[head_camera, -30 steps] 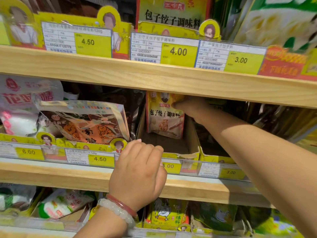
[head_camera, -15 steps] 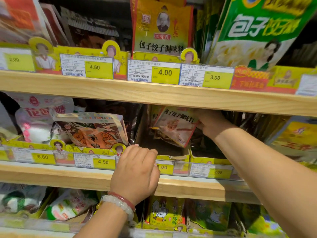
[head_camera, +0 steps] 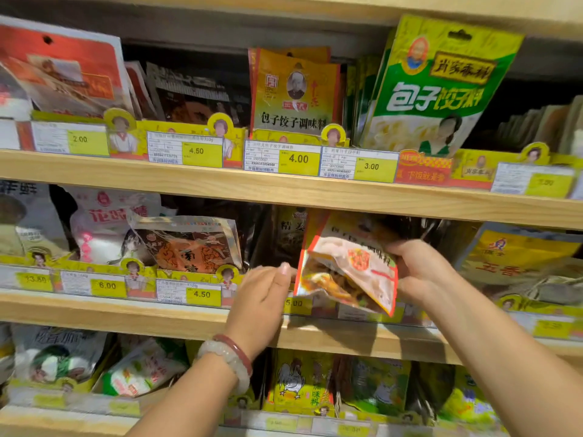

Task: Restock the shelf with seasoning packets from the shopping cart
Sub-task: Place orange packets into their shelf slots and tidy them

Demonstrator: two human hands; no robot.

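Note:
My right hand [head_camera: 419,272] grips a yellow seasoning packet [head_camera: 347,272] by its right edge. The packet is tilted, its printed dumpling picture facing me, and it hangs in front of the middle shelf [head_camera: 189,316] at the price rail. My left hand [head_camera: 265,291], with two bracelets on the wrist, hovers just left of the packet, fingers loosely apart, holding nothing. A matching yellow packet [head_camera: 293,93] stands upright on the upper shelf [head_camera: 189,184]. The shopping cart is out of view.
A tall green packet [head_camera: 432,86] leans at the upper right. An orange-brown packet [head_camera: 189,244] and a white sugar bag [head_camera: 107,228] fill the middle shelf's left. Yellow price tags [head_camera: 298,159] line every rail. Rooster-print packets [head_camera: 299,383] stand on the lower shelf.
My right hand has pulled the yellow packet out from deep in the middle shelf toward me, tilting it. My left hand lifted off the shelf edge toward the packet. The camera tilted upward.

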